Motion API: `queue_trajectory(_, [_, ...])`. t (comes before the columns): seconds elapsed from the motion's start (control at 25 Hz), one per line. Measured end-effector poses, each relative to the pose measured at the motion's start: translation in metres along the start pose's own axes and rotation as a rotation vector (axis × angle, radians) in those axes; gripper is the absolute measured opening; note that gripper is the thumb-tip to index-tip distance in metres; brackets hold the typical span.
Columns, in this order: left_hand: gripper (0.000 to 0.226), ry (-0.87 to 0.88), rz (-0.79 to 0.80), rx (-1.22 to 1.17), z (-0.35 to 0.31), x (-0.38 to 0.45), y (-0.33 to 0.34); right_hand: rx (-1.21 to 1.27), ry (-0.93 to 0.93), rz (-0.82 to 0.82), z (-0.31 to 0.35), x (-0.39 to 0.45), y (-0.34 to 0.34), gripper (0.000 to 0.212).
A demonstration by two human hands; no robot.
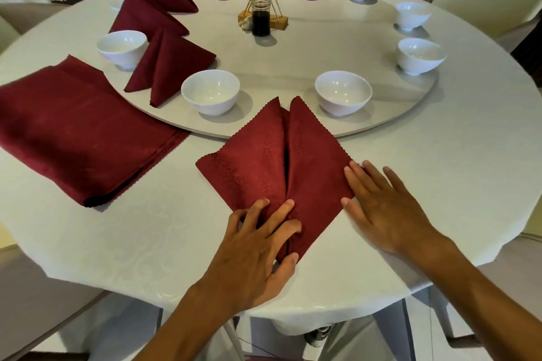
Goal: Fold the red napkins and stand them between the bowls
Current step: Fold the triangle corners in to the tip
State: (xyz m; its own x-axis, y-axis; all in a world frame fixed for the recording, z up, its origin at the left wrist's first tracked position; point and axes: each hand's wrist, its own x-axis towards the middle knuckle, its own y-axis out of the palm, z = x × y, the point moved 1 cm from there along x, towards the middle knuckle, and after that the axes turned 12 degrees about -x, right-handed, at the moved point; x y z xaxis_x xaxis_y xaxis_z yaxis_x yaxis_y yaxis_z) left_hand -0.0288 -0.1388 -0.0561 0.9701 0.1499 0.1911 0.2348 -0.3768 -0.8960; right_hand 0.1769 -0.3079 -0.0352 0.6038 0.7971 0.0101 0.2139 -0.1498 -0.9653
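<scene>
- Right now I am flattening the napkin (275, 167), which is lying on the tablecloth (440, 184) just beyond my wrists, folded into a diamond with its two flaps meeting along a centre seam.
- My left hand (258, 246) is pressing on the near tip, fingers bent and spread, fingertips digging into the cloth on either side of the seam; my thumb is sitting at the very point.
- My right hand (378, 208) is lying flat and spread against the right edge, fingertips just touching the corner there, palm on the tablecloth.
- To do this well, I judge I should be keeping the near tip pinned under my left fingers while my right hand is smoothing the right flap toward the seam, so the two flaps are staying even and the crease is coming out sharp.
- The far tips look slightly parted, so I would be checking they match before lifting.
- Beyond my fingertips, two bowls (210, 91) are sitting on the turntable (293, 67) with a gap between them; that seems to be where this one is going.
- Off to the left of my left hand, the stack of unfolded napkins (76, 131) is waiting, and several standing napkins (167, 67) are already set between bowls further round.
</scene>
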Motion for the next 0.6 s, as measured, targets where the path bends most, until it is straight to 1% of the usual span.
queue_trajectory(0.04, [0.040, -0.001, 0.003, 0.002, 0.001, -0.001, 0.000, 0.018, -0.033, -0.036, 0.017, -0.007, -0.009, 0.073])
queue_trajectory(0.08, [0.040, -0.002, 0.004, 0.003, 0.001, -0.001, 0.001, 0.070, -0.116, -0.062, 0.037, -0.016, -0.015, 0.071])
queue_trajectory(0.12, [0.041, -0.001, 0.002, 0.002, 0.002, -0.001, 0.001, 0.134, -0.217, -0.035, 0.053, -0.026, -0.016, 0.071])
queue_trajectory(0.16, [0.041, 0.002, 0.001, 0.000, 0.002, -0.001, 0.001, 0.179, -0.288, 0.029, 0.061, -0.032, -0.014, 0.073])
queue_trajectory(0.2, [0.042, 0.005, 0.007, 0.000, 0.002, -0.001, 0.000, 0.203, -0.295, 0.075, 0.061, -0.031, -0.010, 0.073])
queue_trajectory(0.24, [0.041, 0.005, 0.015, 0.001, 0.001, 0.000, 0.000, 0.197, -0.247, 0.073, 0.055, -0.026, -0.005, 0.073])
queue_trajectory(0.32, [0.041, 0.000, 0.018, -0.001, 0.001, 0.000, 0.000, 0.147, -0.127, 0.036, 0.044, -0.022, -0.004, 0.069])
queue_trajectory(0.36, [0.042, -0.004, 0.019, -0.005, 0.001, 0.000, 0.000, 0.115, -0.087, 0.004, 0.046, -0.025, -0.011, 0.067])
queue_trajectory(0.4, [0.044, -0.008, 0.023, -0.017, 0.001, -0.001, 0.001, 0.141, -0.071, -0.042, 0.055, -0.032, -0.020, 0.065])
queue_trajectory(0.52, [0.062, -0.022, 0.029, -0.082, 0.004, -0.002, 0.000, 0.373, -0.092, -0.110, 0.096, -0.064, -0.038, 0.060])
queue_trajectory(0.6, [0.081, -0.038, 0.053, -0.100, 0.006, -0.001, -0.001, 0.450, -0.139, -0.022, 0.106, -0.073, -0.029, 0.058])
